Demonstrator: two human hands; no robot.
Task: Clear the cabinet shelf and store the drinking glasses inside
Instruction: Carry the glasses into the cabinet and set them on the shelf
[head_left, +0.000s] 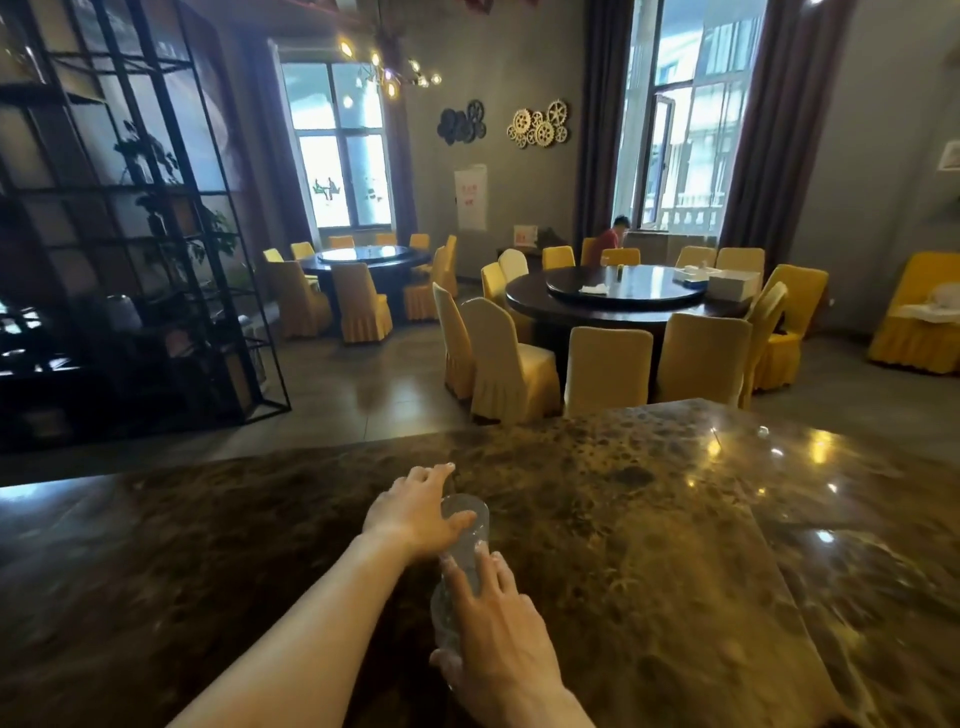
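A stack of clear drinking glasses (462, 551) is held tilted above the dark marble counter (649, 545), its open mouth pointing away from me. My left hand (415, 512) grips the upper glass near the rim, thumb over its side. My right hand (498, 634) wraps the lower part of the stack, fingers spread along the glass. Both hands are near the counter's middle front. No cabinet shelf interior is visible from here.
A tall black metal-and-glass shelving unit (130, 234) stands at the left. Beyond the counter are round dining tables (623, 301) with yellow-covered chairs (504, 358). A seated person (613, 239) is at the far table by the window.
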